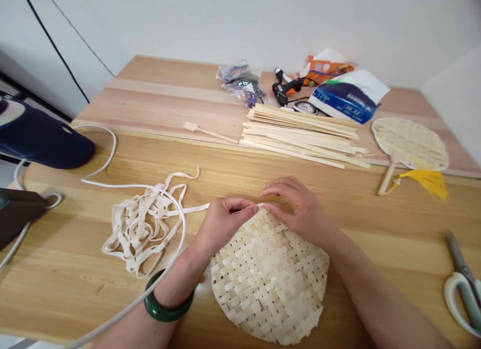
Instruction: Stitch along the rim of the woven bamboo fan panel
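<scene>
One woven bamboo disc (268, 279) lies flat on the counter (56, 289), nearest the wearer, ctr frame. L hand (221, 223) w/ green bangle (169, 299) and R hand (296, 208) both at disc's far rim; fingers of each pinched, not released, on fine bamboo strands (272, 202) at the edge. Step in hand, per inspection: rim work on the weave. Rim strands loose at that edge; judged to need securing before disc is handled further.

L of disc: tangled cream cloth tape (139, 233), one end reaching toward L hand, w/ white cord (183, 228) looping across it. Far R: scissors (459, 284). Far L: black box (15, 213), navy padded item (41, 136).

Beyond: stack of bamboo strips (300, 138), wood spatula (208, 132). Further R: woven fan (409, 143) w/ wood handle, yellow tassel (428, 181). Back row: clear bag (240, 83), glue gun (285, 88), blue-white packet (347, 98).
</scene>
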Demonstrator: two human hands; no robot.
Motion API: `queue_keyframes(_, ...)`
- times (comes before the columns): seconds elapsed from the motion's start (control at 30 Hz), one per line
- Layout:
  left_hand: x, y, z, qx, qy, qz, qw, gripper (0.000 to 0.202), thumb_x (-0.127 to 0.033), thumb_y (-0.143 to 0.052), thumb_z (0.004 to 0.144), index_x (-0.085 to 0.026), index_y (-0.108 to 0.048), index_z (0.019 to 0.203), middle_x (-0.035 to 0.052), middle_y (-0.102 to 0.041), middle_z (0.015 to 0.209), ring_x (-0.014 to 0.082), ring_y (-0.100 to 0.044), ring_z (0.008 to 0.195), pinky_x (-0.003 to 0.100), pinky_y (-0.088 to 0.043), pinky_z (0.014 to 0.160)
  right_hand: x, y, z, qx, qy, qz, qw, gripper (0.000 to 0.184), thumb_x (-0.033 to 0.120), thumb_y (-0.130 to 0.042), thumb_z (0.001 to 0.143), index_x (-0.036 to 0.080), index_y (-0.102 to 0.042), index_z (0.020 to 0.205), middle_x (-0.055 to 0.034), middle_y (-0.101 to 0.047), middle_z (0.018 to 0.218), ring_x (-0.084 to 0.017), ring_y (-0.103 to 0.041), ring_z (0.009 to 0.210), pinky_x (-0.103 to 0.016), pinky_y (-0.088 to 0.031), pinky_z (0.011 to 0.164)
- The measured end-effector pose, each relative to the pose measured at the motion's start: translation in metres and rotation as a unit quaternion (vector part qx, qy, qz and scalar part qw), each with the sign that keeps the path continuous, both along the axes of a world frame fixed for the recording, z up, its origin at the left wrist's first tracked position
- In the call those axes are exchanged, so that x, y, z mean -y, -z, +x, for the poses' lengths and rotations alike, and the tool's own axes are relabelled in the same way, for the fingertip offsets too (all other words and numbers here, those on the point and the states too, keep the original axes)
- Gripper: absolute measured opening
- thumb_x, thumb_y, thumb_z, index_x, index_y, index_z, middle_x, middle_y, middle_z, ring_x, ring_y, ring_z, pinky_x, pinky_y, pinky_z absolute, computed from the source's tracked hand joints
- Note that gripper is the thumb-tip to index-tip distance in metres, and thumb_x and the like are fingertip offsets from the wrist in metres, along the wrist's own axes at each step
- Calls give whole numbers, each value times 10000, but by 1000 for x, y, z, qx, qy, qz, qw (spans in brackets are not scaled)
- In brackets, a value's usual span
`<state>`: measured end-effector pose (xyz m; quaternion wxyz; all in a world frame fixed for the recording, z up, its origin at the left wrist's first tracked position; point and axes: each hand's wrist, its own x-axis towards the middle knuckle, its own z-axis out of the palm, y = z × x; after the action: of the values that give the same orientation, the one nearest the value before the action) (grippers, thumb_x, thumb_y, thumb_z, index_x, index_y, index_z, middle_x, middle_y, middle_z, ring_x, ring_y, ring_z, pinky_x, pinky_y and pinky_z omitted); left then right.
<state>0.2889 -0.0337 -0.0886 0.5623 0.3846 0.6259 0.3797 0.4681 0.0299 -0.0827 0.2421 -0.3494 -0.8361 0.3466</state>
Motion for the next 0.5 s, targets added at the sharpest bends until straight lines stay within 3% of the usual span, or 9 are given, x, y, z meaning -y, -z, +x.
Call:
queue_keyframes(0.13,0,-1,2,13,6,-3,1000,203,-345,-699,742,-153,-763,757,10,-706,714,117,-551,619,218,-401,583,5,-1,-6,12,-19,156,987,84,197,-596,867,203,-677,888,-50,-668,895,-184,-544,903,-313,-497,746)
queue_keyframes(0.3,1,-6,3,31,23,-2,999,207,-336,-669,753,-144,-740,723,3,-684,704,119,-539,634,221,-388,595,13,-6,-13,26,-32,224,974,96,136,-558,866,187,-632,832,-61,-656,883,-191,-535,864,-325,-485,703)
queue_keyframes(0.4,2,-8,3,23,28,1,999,240,-336,-638,765,-140,-701,641,-18,-607,606,106,-482,572,225,-344,551,18,-17,-12,-55,-24,192,980,100,128,-546,862,207,-603,839,-57,-627,873,-196,-560,868,-352,-497,738)
queue_keyframes(0.5,2,-10,4,8,22,-7,1000,255,-342,-643,760,-143,-678,605,-34,-540,547,95,-423,528,229,-306,520,20,-29,-8,-186,46,25,981,76,168,-527,890,225,-576,881,-57,-622,939,-211,-598,967,-411,-511,853)
